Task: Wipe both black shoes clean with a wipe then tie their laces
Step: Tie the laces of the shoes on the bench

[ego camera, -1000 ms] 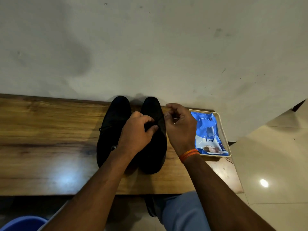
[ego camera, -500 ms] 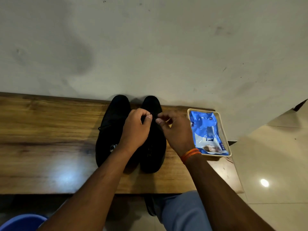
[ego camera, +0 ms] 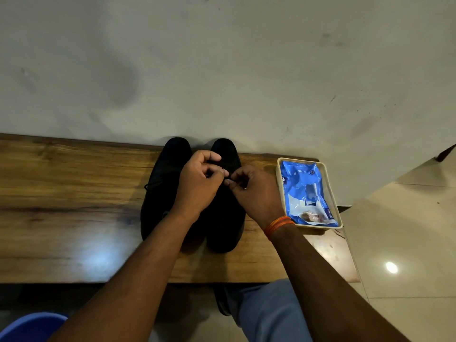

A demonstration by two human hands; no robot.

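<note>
Head view: left hand [ego camera: 197,186] and right hand [ego camera: 256,191] meet over right shoe [ego camera: 225,218], each pinching black lace [ego camera: 228,180], likely mid-knot. Left shoe [ego camera: 161,191] under left wrist, lace end loose at its side. Shoes toe-to-wall at desk [ego camera: 74,206] back edge. Wipe pack [ego camera: 307,193] in tray [ego camera: 278,178] right of right hand, at desk end; open desk left of left hand.

I see two shoes side by side on the bench [ego camera: 74,193], toes toward the wall [ego camera: 222,70]: the left shoe [ego camera: 160,183] touching the right shoe [ego camera: 227,218]; both hands (left hand [ego camera: 197,186], right hand [ego camera: 256,193]) meet over the right shoe; a tray [ego camera: 280,178] sits right of them, holding a wipes packet [ego camera: 306,191].
</note>
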